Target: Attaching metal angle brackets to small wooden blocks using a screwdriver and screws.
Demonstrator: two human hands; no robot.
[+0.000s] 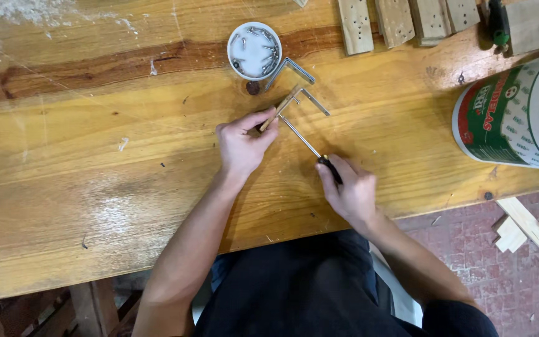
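My left hand (241, 142) pinches a thin wooden strip (280, 108) and holds it flat on the wooden table (95, 156). My right hand (349, 190) grips the black handle of a screwdriver (310, 148). Its long metal shaft points up-left, with the tip at the strip near a metal angle bracket (314, 101). A second metal angle bracket (289, 70) lies just beyond, beside a small white round tub (254, 50) that holds several screws.
Several wooden blocks (400, 22) with holes lie along the far edge. A large white bucket with a green and red label (519, 112) stands at the right. Wood offcuts (522, 224) litter the red tile floor. Sawdust (7, 15) sits at the far left.
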